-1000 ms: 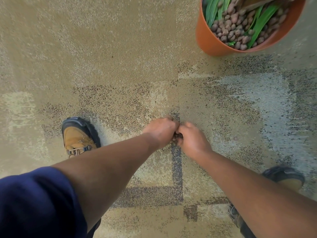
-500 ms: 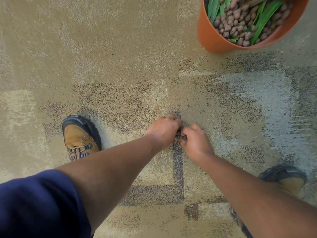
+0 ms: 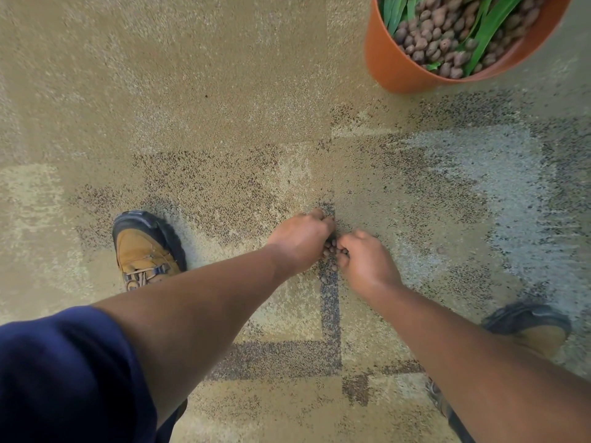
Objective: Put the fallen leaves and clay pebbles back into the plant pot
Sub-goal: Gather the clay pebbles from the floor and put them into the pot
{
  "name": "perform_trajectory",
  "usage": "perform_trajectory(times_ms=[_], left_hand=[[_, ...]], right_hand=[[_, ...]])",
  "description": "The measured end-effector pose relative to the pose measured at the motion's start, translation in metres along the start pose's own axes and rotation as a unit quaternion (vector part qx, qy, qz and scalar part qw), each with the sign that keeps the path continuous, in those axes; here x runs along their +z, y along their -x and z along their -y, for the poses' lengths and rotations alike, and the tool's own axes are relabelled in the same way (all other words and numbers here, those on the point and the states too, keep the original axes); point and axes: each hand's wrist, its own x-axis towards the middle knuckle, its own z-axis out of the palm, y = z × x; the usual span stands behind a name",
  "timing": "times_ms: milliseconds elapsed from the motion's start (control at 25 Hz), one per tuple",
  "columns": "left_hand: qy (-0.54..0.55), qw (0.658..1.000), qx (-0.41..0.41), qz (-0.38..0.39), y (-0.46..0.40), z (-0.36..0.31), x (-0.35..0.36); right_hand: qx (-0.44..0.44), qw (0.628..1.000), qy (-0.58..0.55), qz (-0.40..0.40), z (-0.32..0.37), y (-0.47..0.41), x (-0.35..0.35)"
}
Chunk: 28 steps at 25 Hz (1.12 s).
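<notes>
Both hands are down on the patterned carpet, close together. Between them lies a small cluster of brown clay pebbles (image 3: 331, 247). My left hand (image 3: 300, 239) has its fingers curled around the pebbles from the left. My right hand (image 3: 366, 262) curls in on them from the right. One more pebble (image 3: 324, 278) lies on the carpet just below the cluster. The orange plant pot (image 3: 390, 63) stands at the top right, holding clay pebbles (image 3: 430, 43) and green leaves (image 3: 487, 30). How many pebbles each palm holds is hidden.
My left shoe (image 3: 144, 251), tan with a black toe, stands left of the hands. My right shoe (image 3: 531, 327) is at the lower right, partly behind my forearm. A single small pebble (image 3: 441, 250) sits on the carpet to the right of my right hand.
The hands have stayed together over the pebbles, fingers drawing in slightly. The view has shifted a little, so the pot sits higher in the frame.
</notes>
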Motion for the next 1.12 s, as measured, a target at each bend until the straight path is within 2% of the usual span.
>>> perform_trajectory(times_ms=[200, 320, 400, 520, 680, 800, 960, 1040, 1120], left_hand=[[-0.01, 0.999, 0.04, -0.007, 0.006, 0.008, 0.0], [0.006, 0.999, 0.033, -0.005, 0.001, 0.012, 0.002], [0.03, 0.999, 0.017, -0.004, 0.0, 0.013, 0.0], [0.061, 0.998, -0.013, -0.013, 0.0, 0.015, -0.009], [0.169, 0.98, -0.051, -0.09, -0.001, -0.002, -0.05], [0.256, 0.948, -0.028, -0.188, -0.01, -0.036, -0.114], [0.257, 0.906, 0.092, -0.325, -0.05, -0.073, -0.194], [0.175, 0.919, 0.117, -0.333, -0.076, -0.08, -0.212], [0.06, 0.943, 0.111, -0.309, -0.099, -0.077, -0.216]], right_hand=[[0.018, 0.999, -0.026, -0.005, -0.004, -0.005, 0.002], [0.085, 0.986, -0.14, -0.017, -0.005, -0.007, -0.001], [0.127, 0.963, -0.236, -0.033, -0.003, -0.007, -0.009], [0.156, 0.934, -0.318, -0.045, 0.004, -0.002, -0.024], [0.152, 0.895, -0.414, -0.07, 0.023, 0.006, -0.06], [0.091, 0.875, -0.452, -0.149, 0.04, 0.011, -0.113], [-0.044, 0.845, -0.44, -0.3, 0.043, -0.004, -0.198], [-0.058, 0.867, -0.352, -0.347, 0.035, -0.026, -0.224], [-0.041, 0.898, -0.23, -0.373, 0.026, -0.048, -0.232]])
